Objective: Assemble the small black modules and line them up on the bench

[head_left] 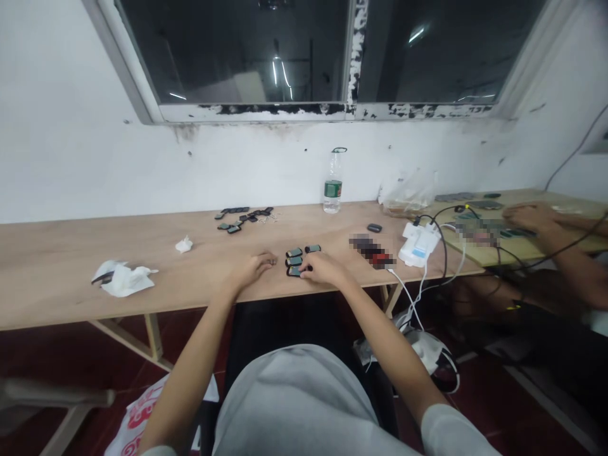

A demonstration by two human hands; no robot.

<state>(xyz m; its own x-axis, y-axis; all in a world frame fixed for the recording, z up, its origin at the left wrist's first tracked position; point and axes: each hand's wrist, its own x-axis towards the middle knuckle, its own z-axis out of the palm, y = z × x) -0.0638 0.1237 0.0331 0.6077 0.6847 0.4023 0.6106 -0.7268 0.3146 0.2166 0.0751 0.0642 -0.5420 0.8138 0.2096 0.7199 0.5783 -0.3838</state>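
Both my hands rest on the wooden table (71, 259) near its front edge. My right hand (323, 268) is curled, its fingertips pinching a small dark rectangular piece (294, 272). Two more such pieces (294, 253) lie just beyond it, and a third (312, 248) lies to their right. My left hand (254, 266) lies beside them with fingers bent and loosely together, touching the table, nothing visible in it.
A heap of similar dark pieces (244, 218) lies farther back, with a water bottle (333, 180), crumpled tissues (124, 277), a white charger with cables (418, 244) and a plastic bag (407, 193). Another person's hand (529, 216) works at the right.
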